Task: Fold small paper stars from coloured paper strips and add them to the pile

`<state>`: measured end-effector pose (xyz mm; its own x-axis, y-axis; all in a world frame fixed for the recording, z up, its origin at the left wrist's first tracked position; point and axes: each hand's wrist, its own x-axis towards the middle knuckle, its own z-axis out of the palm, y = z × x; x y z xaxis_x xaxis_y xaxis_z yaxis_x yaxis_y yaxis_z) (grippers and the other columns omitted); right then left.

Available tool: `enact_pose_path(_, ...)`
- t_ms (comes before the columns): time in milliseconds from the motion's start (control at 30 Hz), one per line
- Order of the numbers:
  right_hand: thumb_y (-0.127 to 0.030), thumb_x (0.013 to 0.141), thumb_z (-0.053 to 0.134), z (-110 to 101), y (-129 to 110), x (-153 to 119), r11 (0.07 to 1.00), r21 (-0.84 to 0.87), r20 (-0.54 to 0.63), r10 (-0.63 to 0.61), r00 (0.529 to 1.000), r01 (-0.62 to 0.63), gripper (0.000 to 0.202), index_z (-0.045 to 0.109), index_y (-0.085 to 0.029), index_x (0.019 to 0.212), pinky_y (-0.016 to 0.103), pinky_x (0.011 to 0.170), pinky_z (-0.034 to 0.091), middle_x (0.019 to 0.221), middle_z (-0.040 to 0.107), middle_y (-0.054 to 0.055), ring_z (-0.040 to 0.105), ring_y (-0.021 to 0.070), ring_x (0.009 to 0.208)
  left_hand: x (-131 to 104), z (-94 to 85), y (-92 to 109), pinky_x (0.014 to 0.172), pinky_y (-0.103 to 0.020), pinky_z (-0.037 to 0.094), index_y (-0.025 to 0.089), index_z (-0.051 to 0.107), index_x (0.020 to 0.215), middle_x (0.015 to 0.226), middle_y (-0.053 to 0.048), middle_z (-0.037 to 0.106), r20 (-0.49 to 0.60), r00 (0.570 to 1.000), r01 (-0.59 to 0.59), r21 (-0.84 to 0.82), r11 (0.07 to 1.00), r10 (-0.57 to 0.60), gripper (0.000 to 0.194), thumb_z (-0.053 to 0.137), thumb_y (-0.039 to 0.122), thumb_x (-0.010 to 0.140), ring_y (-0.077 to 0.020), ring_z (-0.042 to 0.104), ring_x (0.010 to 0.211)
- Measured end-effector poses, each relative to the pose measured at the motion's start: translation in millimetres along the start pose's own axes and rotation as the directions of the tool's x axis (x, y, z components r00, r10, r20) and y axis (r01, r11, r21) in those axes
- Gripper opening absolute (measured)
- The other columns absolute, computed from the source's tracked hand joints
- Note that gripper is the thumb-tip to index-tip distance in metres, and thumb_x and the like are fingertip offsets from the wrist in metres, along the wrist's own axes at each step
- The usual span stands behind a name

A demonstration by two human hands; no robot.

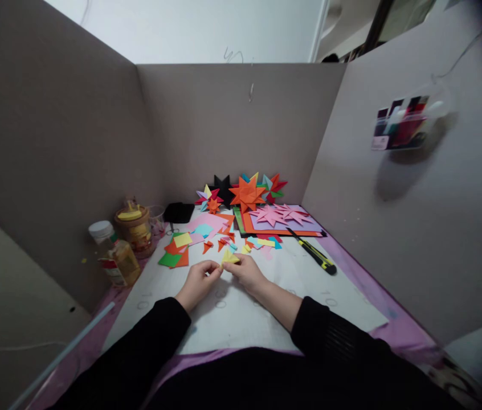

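Observation:
A small folded piece of yellow paper (229,258) is held above the white board (241,327), in front of my body. My right hand (246,273) pinches it between thumb and fingers. My left hand (200,282) is closed in a pinch at the paper's lower left corner; its fingertips nearly meet those of the right. Just beyond the hands lie small folded orange pieces (207,246) and a folded yellow piece (246,249). Squares of coloured paper, with a green one (170,259) and a yellow one (182,240), overlap to the left.
Folded paper stars, including a large orange star (247,195), stand against the back panel (241,125). Pink stars (270,215) rest on stacked sheets. A yellow-black utility knife (315,254) lies right. At left are a glue bottle (117,262), a brown jar (136,230) and a clear cup (156,219).

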<state>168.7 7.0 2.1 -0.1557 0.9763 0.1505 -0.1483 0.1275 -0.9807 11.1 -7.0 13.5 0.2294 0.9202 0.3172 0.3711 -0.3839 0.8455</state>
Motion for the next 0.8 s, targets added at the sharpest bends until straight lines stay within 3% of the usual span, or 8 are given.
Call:
enact_pose_path(233,-0.035,0.060,0.070,-12.1,-8.6,9.0,0.999,0.036,-0.090,-0.006,0.996,0.009,0.024,0.056,-0.016,0.059,0.022,0.044,0.030,0.049,0.046,-0.005,0.039,0.0080,0.045,-1.4,-0.5,-2.7,0.054,-0.022,0.039,0.014,0.062,0.066,0.062,-0.001,0.059,0.042,0.999,0.022,0.014,1.000,-0.022,0.024,0.055,0.034,0.076,-0.0121,0.050,0.058)
enact_pose_path(367,-0.030,0.062,0.067,-10.9,-9.3,2.4,0.993,-0.118,0.028,-0.006,1.000,0.009,0.020,0.053,-0.017,0.061,0.022,0.046,0.035,0.052,0.050,-0.005,0.045,0.0090,0.047,0.3,-1.7,-1.9,0.056,-0.022,0.041,0.016,0.060,0.085,0.082,-0.003,0.062,-0.020,1.000,0.020,-0.087,0.996,-0.022,0.021,0.057,0.035,0.076,-0.0127,0.054,0.068)
enact_pose_path(433,-0.028,0.064,0.065,-7.5,-6.4,-2.5,0.986,-0.165,0.104,0.013,0.995,0.004,0.020,0.049,-0.018,0.064,0.021,0.046,0.036,0.054,0.052,-0.005,0.048,0.0096,0.049,1.0,-2.4,-0.9,0.057,-0.021,0.040,0.019,0.056,0.098,0.090,-0.003,0.060,-0.025,1.000,0.010,-0.140,0.990,-0.014,0.028,0.061,0.032,0.073,-0.0123,0.055,0.073)
enact_pose_path(600,-0.023,0.064,0.063,-2.4,-1.1,-6.4,0.979,-0.203,0.228,0.026,0.973,0.021,0.017,0.047,-0.018,0.068,0.019,0.048,0.037,0.058,0.056,-0.005,0.052,0.0100,0.054,0.6,-3.1,0.4,0.059,-0.022,0.039,0.019,0.050,0.104,0.075,0.000,0.057,0.018,1.000,-0.002,-0.188,0.982,0.005,0.037,0.064,0.028,0.071,-0.0114,0.054,0.068)
enact_pose_path(700,-0.023,0.064,0.064,-2.2,-4.9,-4.5,0.997,-0.080,0.193,0.019,0.981,-0.003,0.018,0.049,-0.018,0.072,0.021,0.051,0.041,0.062,0.057,-0.004,0.055,0.0109,0.056,0.7,-2.8,-0.1,0.059,-0.023,0.039,0.020,0.050,0.101,0.072,0.002,0.055,-0.002,1.000,0.021,-0.211,0.977,-0.021,0.033,0.062,0.028,0.072,-0.0108,0.053,0.065)
enact_pose_path(800,-0.025,0.064,0.064,-3.2,-9.0,-1.9,0.999,0.015,0.075,0.032,0.997,-0.033,0.021,0.049,-0.019,0.078,0.024,0.052,0.044,0.065,0.056,-0.004,0.056,0.0114,0.055,1.6,-1.2,-2.3,0.055,-0.021,0.038,0.019,0.048,0.101,0.069,0.003,0.053,0.002,0.998,0.065,-0.243,0.968,-0.067,0.033,0.061,0.026,0.072,-0.0092,0.052,0.060)
